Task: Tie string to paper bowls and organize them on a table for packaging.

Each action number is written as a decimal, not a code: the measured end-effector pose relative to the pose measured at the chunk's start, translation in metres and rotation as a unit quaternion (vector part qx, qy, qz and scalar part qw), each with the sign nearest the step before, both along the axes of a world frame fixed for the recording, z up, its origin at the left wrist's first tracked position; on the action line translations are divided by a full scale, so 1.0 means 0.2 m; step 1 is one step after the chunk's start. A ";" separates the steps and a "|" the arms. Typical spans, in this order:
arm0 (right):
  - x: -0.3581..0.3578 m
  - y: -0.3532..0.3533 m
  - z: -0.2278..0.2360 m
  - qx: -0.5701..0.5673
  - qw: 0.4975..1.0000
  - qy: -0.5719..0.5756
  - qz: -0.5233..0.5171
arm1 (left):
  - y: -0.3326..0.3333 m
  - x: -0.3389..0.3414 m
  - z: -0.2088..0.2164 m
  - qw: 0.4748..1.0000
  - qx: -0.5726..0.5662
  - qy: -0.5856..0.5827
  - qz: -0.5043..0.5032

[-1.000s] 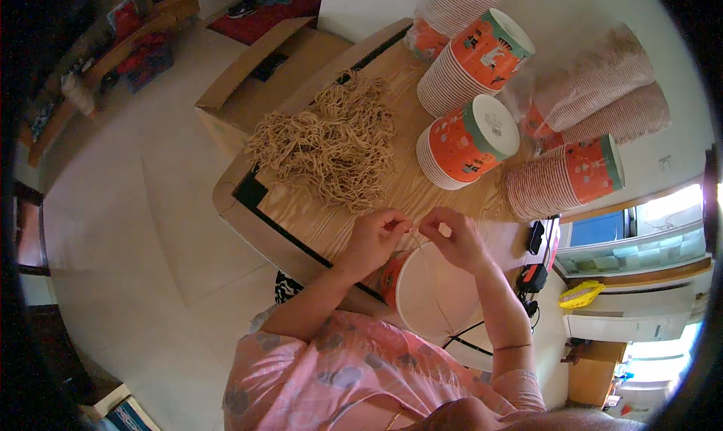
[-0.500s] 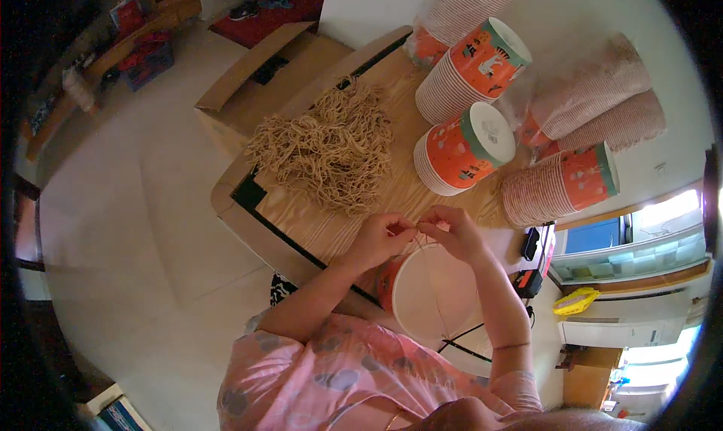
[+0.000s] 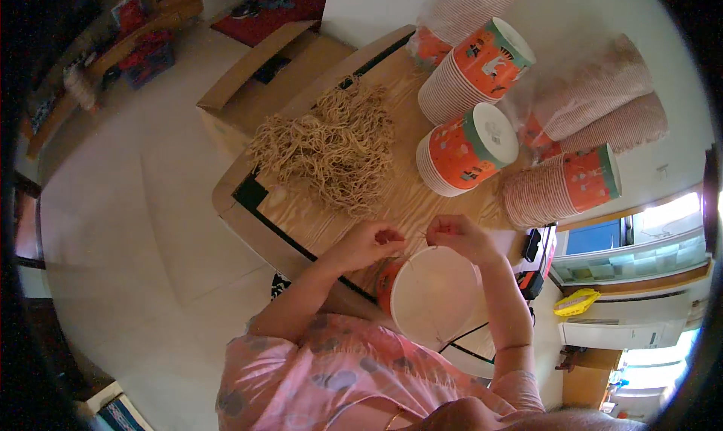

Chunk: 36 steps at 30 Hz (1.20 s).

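Observation:
An open paper bucket (image 3: 385,288), orange outside and white inside, stands before me at the table's near edge, its mouth facing up. Above its far rim, my left hand (image 3: 370,244) has thumb and fingertips pinched together on a thin string. My right hand (image 3: 458,239), a short gap away, pinches the string (image 3: 421,235) too, beside the rim. Part of this string runs faintly across the bucket's mouth. Beyond my left hand lies a loose heap of tan strings (image 3: 331,152). Past my right hand stands an upside-down stack of orange and green paper buckets (image 3: 463,152).
More bucket stacks (image 3: 482,62) stand farther back, some wrapped in clear plastic (image 3: 595,92). Another stack (image 3: 561,186) is at the right. An open cardboard box (image 3: 260,73) sits beyond the wooden table's (image 3: 290,224) left edge. Small black devices (image 3: 531,244) lie at the right.
My hands were together over the bucket's far rim. They have drawn apart and come slightly nearer me, the left toward the left and the right slightly rightward.

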State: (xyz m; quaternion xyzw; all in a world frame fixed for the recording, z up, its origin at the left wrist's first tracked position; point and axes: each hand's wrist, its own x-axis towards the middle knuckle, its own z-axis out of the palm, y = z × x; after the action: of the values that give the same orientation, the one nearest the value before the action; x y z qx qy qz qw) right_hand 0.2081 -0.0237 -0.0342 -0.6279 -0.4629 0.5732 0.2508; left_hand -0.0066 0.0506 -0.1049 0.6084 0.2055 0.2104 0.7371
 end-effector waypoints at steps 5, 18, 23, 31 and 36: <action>-0.03 -0.04 -0.04 -0.002 0.998 0.036 -0.057 | -0.04 0.12 -0.02 0.999 0.017 -0.026 -0.012; -0.06 -0.27 -0.11 -0.032 0.985 0.127 -0.114 | -0.12 0.14 -0.16 0.981 -0.180 -0.036 -0.055; -0.07 -0.32 -0.11 -0.005 0.989 0.130 -0.076 | -0.05 0.09 -0.15 0.954 -0.253 -0.082 -0.141; -0.17 -0.27 -0.02 -0.023 0.985 0.085 -0.150 | -0.14 0.18 -0.03 0.997 -0.062 -0.032 0.022; -0.16 -0.26 -0.07 -0.065 0.966 0.151 -0.199 | -0.14 0.18 -0.07 0.998 0.031 -0.024 0.045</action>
State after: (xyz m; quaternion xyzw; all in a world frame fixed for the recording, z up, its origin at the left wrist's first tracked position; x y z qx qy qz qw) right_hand 0.1767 -0.0748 -0.0488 -0.6290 -0.2471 0.6282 0.3856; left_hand 0.0304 0.0226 -0.1187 0.6157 0.2089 0.2642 0.7124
